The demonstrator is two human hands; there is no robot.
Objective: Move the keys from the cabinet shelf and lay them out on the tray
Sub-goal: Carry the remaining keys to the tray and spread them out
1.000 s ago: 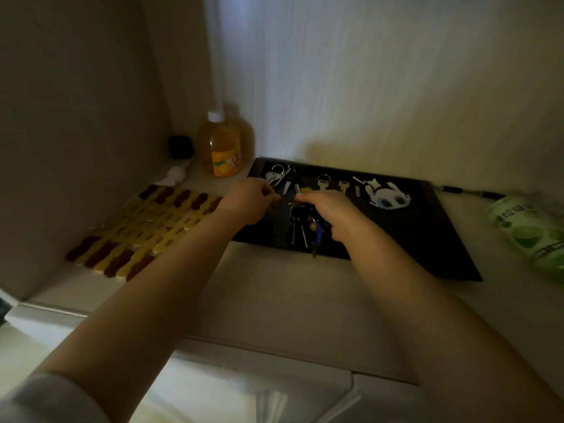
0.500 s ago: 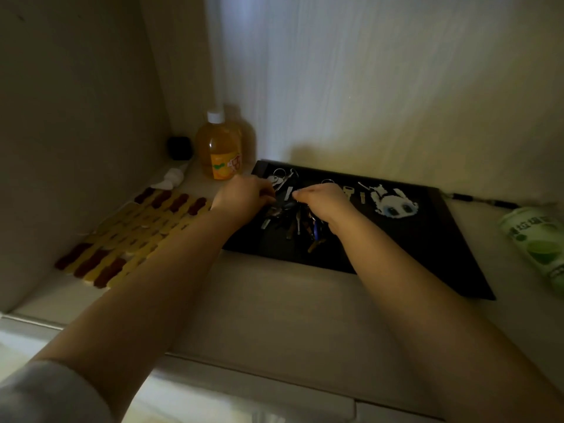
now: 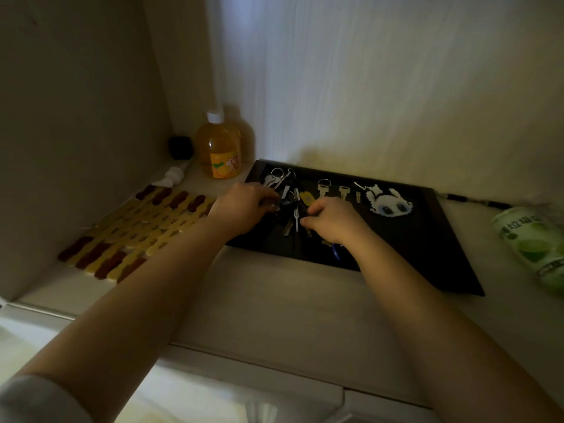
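Observation:
A black tray lies on the cabinet shelf against the back wall. Along its far edge lie separate silver keys, a yellow-headed key, a ringed bunch and a white pixel-figure charm. Both hands rest on the tray's left half over a dark bunch of keys. My left hand pinches the bunch's left side. My right hand grips its right side, with a blue tag showing under the wrist.
An orange juice bottle and a small black object stand at the back left. A yellow and brown mat lies left of the tray. A green can lies on its side at the right.
Both hands stayed on the key bunch on the tray. The right hand slid right and nearer, spreading the keys; the camera view shifted slightly.

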